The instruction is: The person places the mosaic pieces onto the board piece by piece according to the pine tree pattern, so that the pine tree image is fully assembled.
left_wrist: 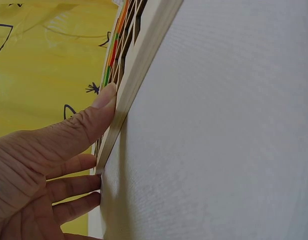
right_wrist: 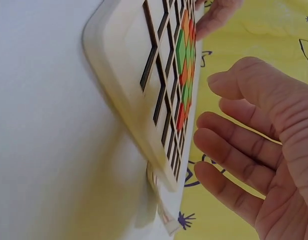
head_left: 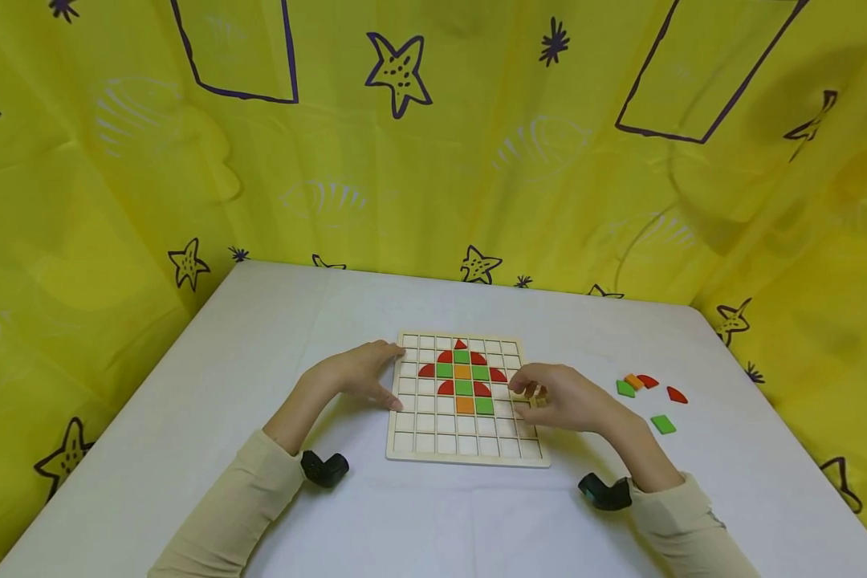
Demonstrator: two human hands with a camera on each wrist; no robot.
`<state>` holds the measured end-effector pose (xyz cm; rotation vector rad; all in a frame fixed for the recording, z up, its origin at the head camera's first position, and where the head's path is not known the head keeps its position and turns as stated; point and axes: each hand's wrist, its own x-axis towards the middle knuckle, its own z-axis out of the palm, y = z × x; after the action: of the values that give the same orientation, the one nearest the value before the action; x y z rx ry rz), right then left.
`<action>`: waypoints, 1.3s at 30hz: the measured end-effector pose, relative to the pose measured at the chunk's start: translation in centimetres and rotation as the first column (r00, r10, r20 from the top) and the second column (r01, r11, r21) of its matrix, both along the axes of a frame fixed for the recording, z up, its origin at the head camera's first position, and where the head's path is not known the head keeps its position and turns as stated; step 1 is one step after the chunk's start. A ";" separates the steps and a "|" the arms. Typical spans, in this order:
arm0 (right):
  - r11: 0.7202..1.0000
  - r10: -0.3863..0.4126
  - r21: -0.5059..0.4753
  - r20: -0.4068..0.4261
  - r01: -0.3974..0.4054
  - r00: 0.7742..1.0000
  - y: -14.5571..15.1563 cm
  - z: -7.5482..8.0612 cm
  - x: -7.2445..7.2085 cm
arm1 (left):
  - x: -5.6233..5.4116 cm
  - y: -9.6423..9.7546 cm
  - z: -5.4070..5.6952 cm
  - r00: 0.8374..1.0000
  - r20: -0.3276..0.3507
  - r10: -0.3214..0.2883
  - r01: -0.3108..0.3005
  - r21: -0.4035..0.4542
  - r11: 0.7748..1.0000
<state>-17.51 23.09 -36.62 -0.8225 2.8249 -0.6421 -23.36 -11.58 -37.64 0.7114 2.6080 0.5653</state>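
The left hand (head_left: pixel 357 374), grip spread, touches the left edge of the wooden grid board (head_left: pixel 426 444) at lower centre, likely steadying it. The right hand (head_left: pixel 567 397) has its grip apart, empty; loose mosaic tiles (head_left: pixel 662 424) lie at right, seemingly for easy reach.

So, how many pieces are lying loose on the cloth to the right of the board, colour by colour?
Red pieces: 2
Green pieces: 2
Orange piece: 1
Total: 5 loose pieces in view
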 end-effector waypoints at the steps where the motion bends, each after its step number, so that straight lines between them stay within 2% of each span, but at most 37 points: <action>1: 1.000 -0.005 -0.004 -0.001 0.005 1.000 0.3 0.0 0.1 | 0.0 0.0 0.0 1.000 0.000 0.001 -0.001 -0.001 1.000; 6: 0.999 -0.020 -0.038 -0.012 0.020 1.000 1.5 -0.2 0.3 | -0.2 0.1 -0.1 1.000 0.001 0.002 -0.002 -0.003 1.000; 14: 0.994 -0.005 -0.107 -0.079 -0.003 0.997 3.5 -0.2 0.7 | -0.2 0.0 -0.3 1.000 0.000 0.000 0.000 0.001 1.000; 23: 0.993 -0.093 -0.078 -0.091 0.086 0.991 6.0 -0.3 1.0 | -0.4 -0.1 -0.3 1.000 -0.002 -0.009 0.009 0.005 1.000; 32: 0.990 -0.111 -0.098 -0.153 0.097 0.982 8.5 -0.1 1.5 | -0.3 -0.1 -0.3 1.000 0.003 -0.010 0.010 0.000 1.000; 39: 0.986 -0.160 -0.071 -0.164 0.151 0.973 10.3 0.0 1.7 | -0.4 -0.2 -0.4 1.000 -0.008 -0.022 0.022 0.003 1.000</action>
<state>-15.82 33.38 -36.65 -0.7000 3.0617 -0.7106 -23.73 -11.80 -38.02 0.7442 2.6036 0.5616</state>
